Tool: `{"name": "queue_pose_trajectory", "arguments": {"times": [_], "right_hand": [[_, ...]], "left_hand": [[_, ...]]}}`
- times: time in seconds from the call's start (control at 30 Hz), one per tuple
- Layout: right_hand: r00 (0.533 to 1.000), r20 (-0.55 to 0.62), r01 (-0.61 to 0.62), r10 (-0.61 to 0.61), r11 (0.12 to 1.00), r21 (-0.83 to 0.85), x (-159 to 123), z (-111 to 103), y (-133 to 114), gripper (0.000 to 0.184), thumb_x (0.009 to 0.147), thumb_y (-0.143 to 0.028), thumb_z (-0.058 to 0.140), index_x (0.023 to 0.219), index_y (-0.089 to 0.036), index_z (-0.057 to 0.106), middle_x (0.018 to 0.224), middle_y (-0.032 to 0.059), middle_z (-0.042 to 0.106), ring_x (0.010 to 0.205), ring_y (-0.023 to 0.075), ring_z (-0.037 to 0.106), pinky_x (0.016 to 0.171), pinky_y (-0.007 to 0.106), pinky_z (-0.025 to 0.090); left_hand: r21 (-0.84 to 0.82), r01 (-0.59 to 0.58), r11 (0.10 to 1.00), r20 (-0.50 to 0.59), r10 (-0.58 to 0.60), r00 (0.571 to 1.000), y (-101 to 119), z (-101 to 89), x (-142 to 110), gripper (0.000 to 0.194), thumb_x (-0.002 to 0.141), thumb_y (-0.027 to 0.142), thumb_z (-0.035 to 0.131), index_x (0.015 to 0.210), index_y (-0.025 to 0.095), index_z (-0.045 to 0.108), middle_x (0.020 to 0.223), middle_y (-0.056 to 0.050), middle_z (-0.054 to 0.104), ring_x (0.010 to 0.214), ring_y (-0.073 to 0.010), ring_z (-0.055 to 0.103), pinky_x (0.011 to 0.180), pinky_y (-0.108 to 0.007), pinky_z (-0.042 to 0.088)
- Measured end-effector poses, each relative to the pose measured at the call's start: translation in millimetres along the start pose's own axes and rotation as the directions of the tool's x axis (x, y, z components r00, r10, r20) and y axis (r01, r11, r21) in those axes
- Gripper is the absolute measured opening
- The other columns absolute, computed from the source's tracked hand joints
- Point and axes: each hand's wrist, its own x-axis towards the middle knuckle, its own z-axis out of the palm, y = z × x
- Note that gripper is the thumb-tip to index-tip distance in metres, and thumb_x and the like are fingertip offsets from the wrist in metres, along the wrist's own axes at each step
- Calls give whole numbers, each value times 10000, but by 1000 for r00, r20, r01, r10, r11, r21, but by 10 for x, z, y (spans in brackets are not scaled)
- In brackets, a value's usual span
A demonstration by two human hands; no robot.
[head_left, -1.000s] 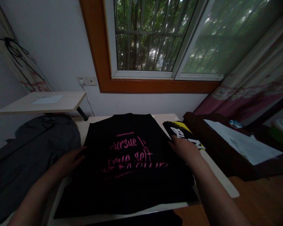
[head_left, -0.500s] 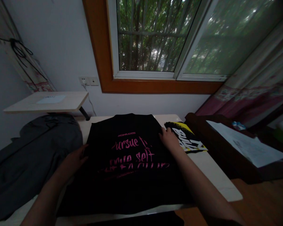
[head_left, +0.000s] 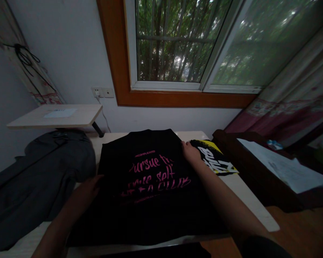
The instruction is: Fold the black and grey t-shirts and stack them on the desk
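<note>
At twelve to one o'clock, a sliding window (head_left: 165, 85) in an orange-brown wooden frame (head_left: 188, 99); beyond the glass, upright bars and dense green foliage (head_left: 174, 50). At ten o'clock, a pale curtain (head_left: 5, 23) gathered by a black cord (head_left: 24, 57); nearer the centre, two white wall sockets (head_left: 108, 93), a thin cable (head_left: 106, 119) below. At nine, a pale wooden shelf (head_left: 27, 120) with a slip of paper (head_left: 59, 113) on top. Between two and three, a flower-banded curtain (head_left: 293, 95), dark pink below. Past three, a large white sheet (head_left: 282, 166) on a dark brown surface (head_left: 269, 186). At four, reddish-brown floor (head_left: 301, 231).
</note>
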Motion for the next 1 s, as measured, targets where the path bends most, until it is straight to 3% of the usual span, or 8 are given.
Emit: {"name": "queue_pose_trajectory", "arguments": {"times": [0.2,0.37,0.5,0.73,0.87,1.0], "right_hand": [[999,-2,47,-47,999,4,224,-33,-77,424,1070,-248,237,1443,-215,437,1251,175,571,977,259,697,779,343,519],[998,-37,45,-43,997,56,170,-42,-73,421,1076,-334,286,1457,-218,423,1270,171,575,1017,272,686,803,347,510],[999,-46,5,2,988,154,-67,-49,49,506,1041,-434,428,1489,-202,393,1271,186,604,1065,296,678,877,362,494],[995,101,-51,19,945,322,-804,-45,418,678,969,-455,557,1551,-194,330,1275,199,667,1119,331,684,942,410,495],[996,89,-9,-31,907,420,-1115,32,566,612,929,-325,597,1496,-174,426,1294,173,679,1168,302,671,984,378,495],[997,68,-5,-26,908,419,-1140,50,616,476,880,-193,589,1356,-184,585,1295,130,688,1172,282,666,1009,371,487]], "left_hand": [[-33,-28,999,30,29,999,98,21,-170,542,846,218,438,1362,208,603,1379,-103,662,1255,-270,636,1129,-446,446],[-38,3,999,42,-1,999,108,-14,-156,546,854,287,467,1382,216,589,1407,-101,643,1254,-275,634,1117,-444,455],[-32,11,999,40,-10,999,73,1,-150,562,887,359,456,1415,193,557,1426,-111,627,1256,-271,633,1113,-431,454],[-39,72,997,94,-68,993,164,-50,-172,588,930,476,440,1442,202,530,1431,-105,629,1239,-281,647,1094,-426,464],[-10,81,997,132,-79,988,224,-111,-202,616,932,515,447,1471,220,499,1442,-103,620,1235,-294,650,1087,-432,468],[0,41,999,148,-40,988,218,-93,-229,612,920,450,470,1492,234,470,1489,-92,578,1284,-289,618,1109,-431,454]]}}
